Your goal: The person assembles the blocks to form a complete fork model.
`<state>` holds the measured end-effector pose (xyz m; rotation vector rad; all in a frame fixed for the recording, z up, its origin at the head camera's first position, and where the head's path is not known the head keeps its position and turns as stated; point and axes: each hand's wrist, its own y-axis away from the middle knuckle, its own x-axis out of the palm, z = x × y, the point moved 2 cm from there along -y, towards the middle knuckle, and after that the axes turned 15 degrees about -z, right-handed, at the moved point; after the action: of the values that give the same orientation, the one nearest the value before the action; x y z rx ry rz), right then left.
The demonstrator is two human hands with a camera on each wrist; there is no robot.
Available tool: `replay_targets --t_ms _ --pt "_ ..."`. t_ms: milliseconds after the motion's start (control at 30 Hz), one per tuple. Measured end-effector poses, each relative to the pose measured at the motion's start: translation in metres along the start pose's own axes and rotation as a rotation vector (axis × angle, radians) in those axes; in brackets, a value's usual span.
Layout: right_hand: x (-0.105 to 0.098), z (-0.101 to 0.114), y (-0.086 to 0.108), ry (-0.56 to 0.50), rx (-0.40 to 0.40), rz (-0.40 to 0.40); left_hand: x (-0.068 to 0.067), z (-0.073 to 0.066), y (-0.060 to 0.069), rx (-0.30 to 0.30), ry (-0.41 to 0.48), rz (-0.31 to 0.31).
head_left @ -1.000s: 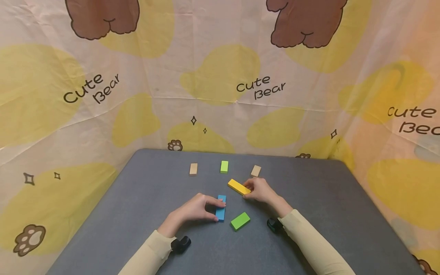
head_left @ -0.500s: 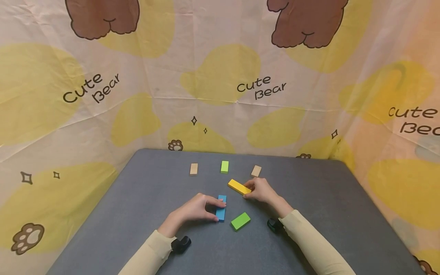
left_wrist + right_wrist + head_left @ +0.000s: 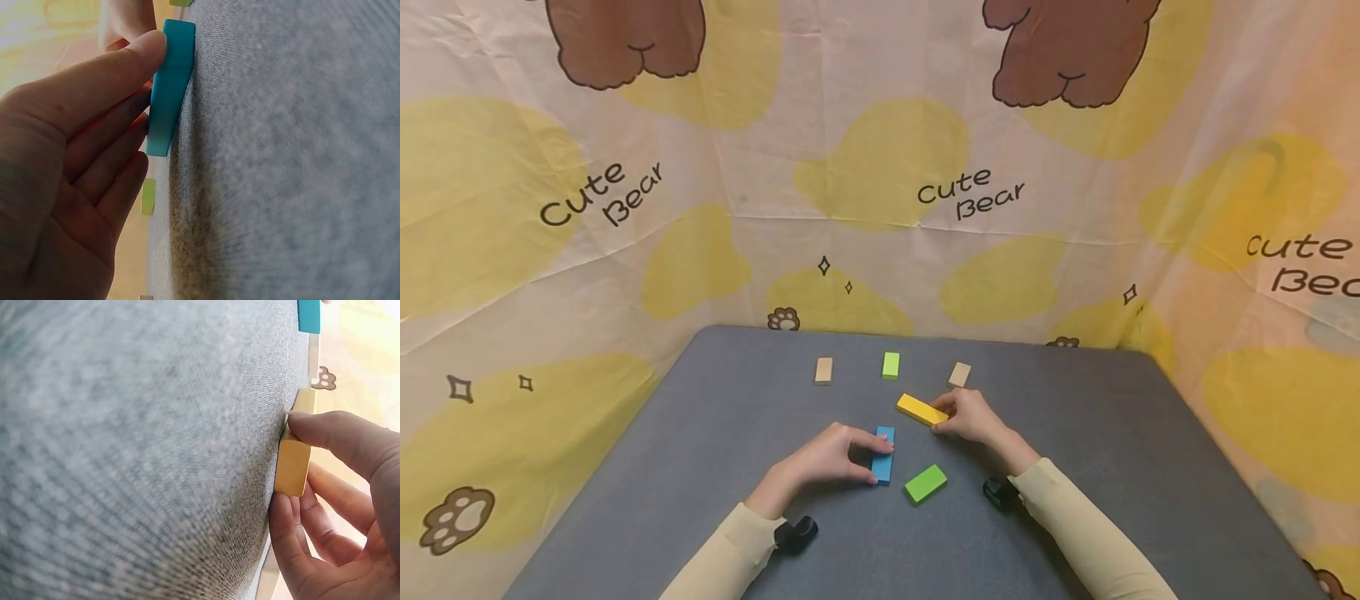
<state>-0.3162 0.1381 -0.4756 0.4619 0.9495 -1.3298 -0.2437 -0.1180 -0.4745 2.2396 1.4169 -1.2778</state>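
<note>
My left hand holds a blue rectangular block between thumb and fingers, near the middle of the grey table. In the left wrist view the thumb presses one side of that blue block, which lies on the cloth surface. Farther back and to the right, my right hand pinches the near right end of a yellow block. The right wrist view has the yellow block flat on the table, thumb on one side and fingers at the other. Between my forearms lies a green block, touched by neither hand.
Along the back of the grey table lie a beige block, a light green block and a second beige block, close beyond my right hand. A printed cloth hangs behind the table and along both sides.
</note>
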Motion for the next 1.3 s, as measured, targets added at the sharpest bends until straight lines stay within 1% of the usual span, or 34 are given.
replay_targets --t_ms 333,533,767,1033,1300 --pt "-0.001 0.001 -0.001 -0.005 -0.039 0.011 0.002 0.0 0.001 -0.019 0.012 0.002" --pt "-0.002 0.004 -0.003 -0.014 -0.031 0.025 0.001 -0.003 0.001 -0.015 0.013 0.004" --pt "-0.006 0.008 -0.006 -0.004 -0.03 0.033 0.001 -0.001 0.002 0.004 0.018 -0.004" --pt "-0.01 0.013 -0.011 0.013 -0.106 0.038 0.001 0.001 0.001 -0.013 0.01 0.001" --pt "-0.013 0.019 -0.014 -0.018 -0.13 0.052 0.002 0.0 0.001 0.004 0.016 0.003"
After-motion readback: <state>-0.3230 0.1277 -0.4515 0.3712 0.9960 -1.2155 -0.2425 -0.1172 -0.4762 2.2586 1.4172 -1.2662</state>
